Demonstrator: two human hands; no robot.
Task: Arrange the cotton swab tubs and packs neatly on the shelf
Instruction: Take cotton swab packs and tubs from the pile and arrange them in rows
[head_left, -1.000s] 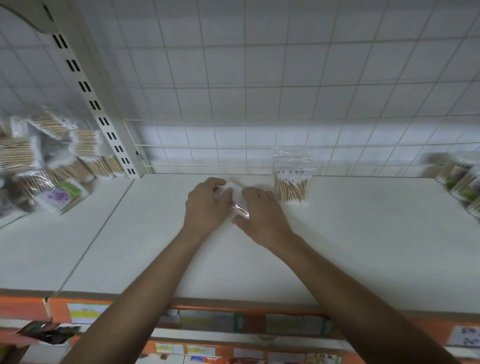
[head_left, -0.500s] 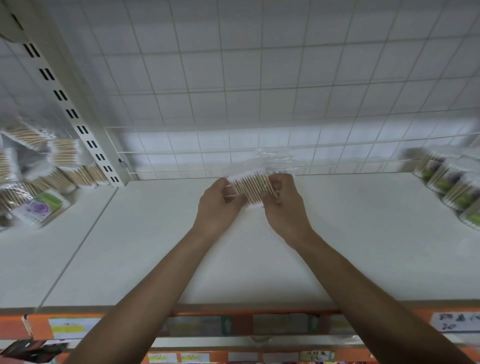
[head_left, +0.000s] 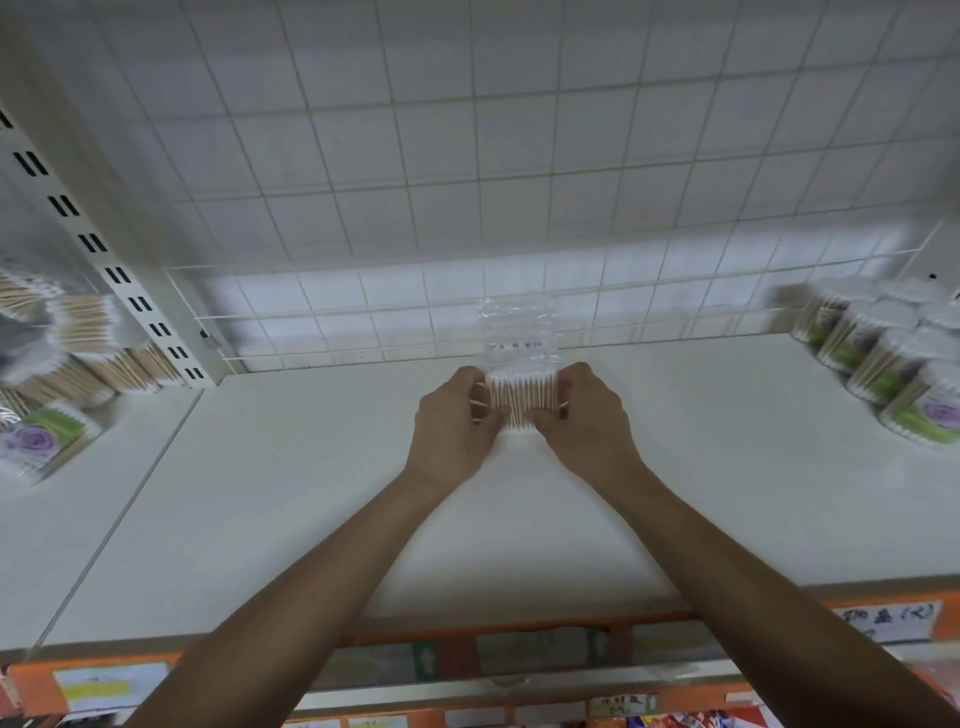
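The shelf is bare between left packs and right tubs; wire grid closes the back.

**Cam setup: one head view**

Single wide-angle cam on the person's head, at the front edge of the white shelf, facing forward and down across it toward the wire grid panel at the shelf's rear. Close range: the shelf fills mid-frame, its orange price rail runs along the bottom, and both forearms enter from below it. The left hand and right hand grip the cotton swab pack over the shelf's rear half, roughly frame centre. Frame edges are blurred — tubs at the shelf's right end and packs left of the shelf, past the slotted upright, are smeared.
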